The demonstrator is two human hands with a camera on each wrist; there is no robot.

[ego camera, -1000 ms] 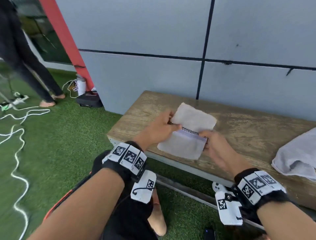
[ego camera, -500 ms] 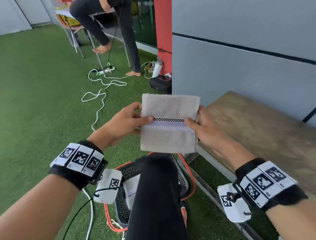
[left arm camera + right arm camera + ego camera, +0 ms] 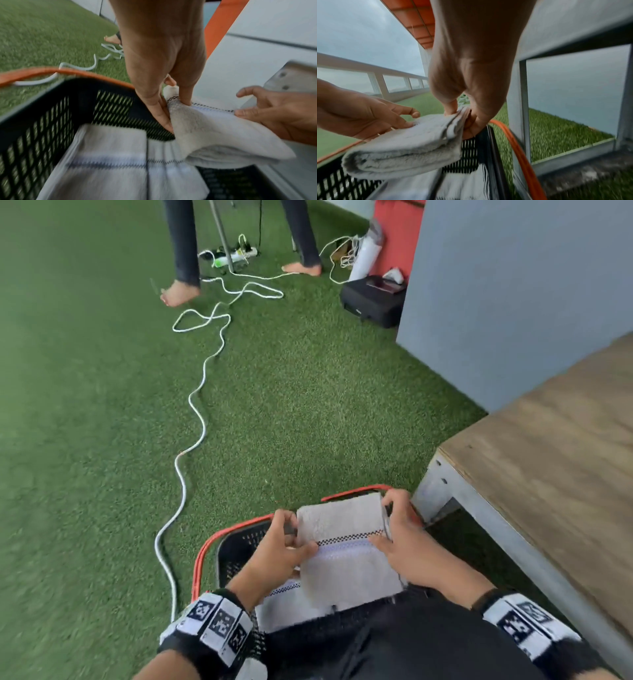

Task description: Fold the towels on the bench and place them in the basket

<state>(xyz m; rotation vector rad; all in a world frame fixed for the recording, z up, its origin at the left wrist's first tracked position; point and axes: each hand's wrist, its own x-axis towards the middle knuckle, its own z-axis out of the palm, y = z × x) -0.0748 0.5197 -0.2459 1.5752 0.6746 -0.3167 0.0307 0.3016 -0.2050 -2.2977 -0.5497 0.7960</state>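
A folded grey towel (image 3: pixel 346 556) with a checkered band hangs level over the black mesh basket (image 3: pixel 239 546) with its orange rim, just beside the wooden worktop (image 3: pixel 548 460); the left hand (image 3: pixel 277 546) pinches the towel's left edge, thumb on top and fingers beneath, while the right hand (image 3: pixel 400 542) has its grip clamped on the opposite edge; holding both sides likely keeps the layers stacked so the fold survives the drop; other folded towels (image 3: pixel 109 159) already lie flat on the basket floor, directly below; a white cable (image 3: pixel 191 419) snakes across the green turf (image 3: pixel 85 405) beyond, where another person's bare feet (image 3: pixel 180 294) stand.
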